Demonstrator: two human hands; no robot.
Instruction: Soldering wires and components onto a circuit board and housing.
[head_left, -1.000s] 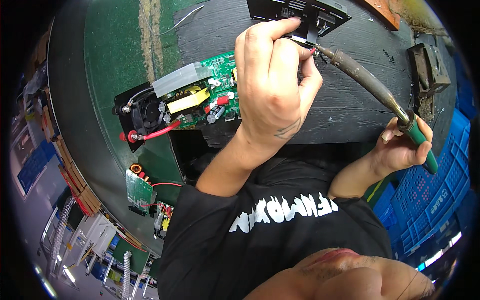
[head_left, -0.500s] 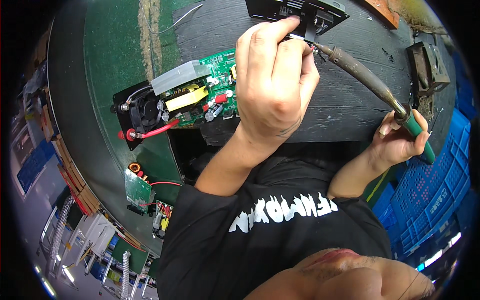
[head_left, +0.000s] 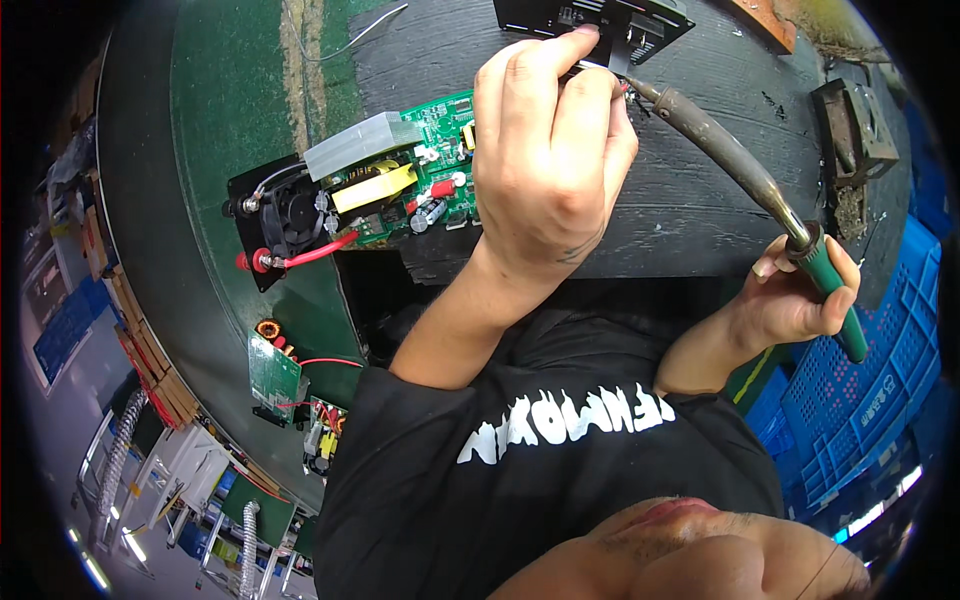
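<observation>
My right hand (head_left: 785, 297) grips the green handle of a soldering iron (head_left: 722, 147), fingers wrapped around it. The iron slants up and left, and its tip is close to a small red wire end (head_left: 626, 88) by my left fingertips. My left hand (head_left: 550, 140) is closed, its fingers bent together, with the forefinger reaching onto a black metal end panel (head_left: 655, 28). What the thumb side pinches is hidden behind the hand. Under and left of that hand lies a green circuit board (head_left: 440, 125) with a grey heat sink (head_left: 362, 146) and yellow transformer (head_left: 375, 188).
A fan panel (head_left: 290, 222) with a thick red cable sits at the board's left end. A metal iron stand (head_left: 855, 135) is at the right of the black bench top (head_left: 720, 235). A blue crate (head_left: 860, 400) stands lower right. Another board (head_left: 272, 372) lies lower left.
The soldering iron has tilted slightly, its handle end dropping a little while the tip rose toward my left fingertips. My left hand stays at the panel, almost unmoved.
</observation>
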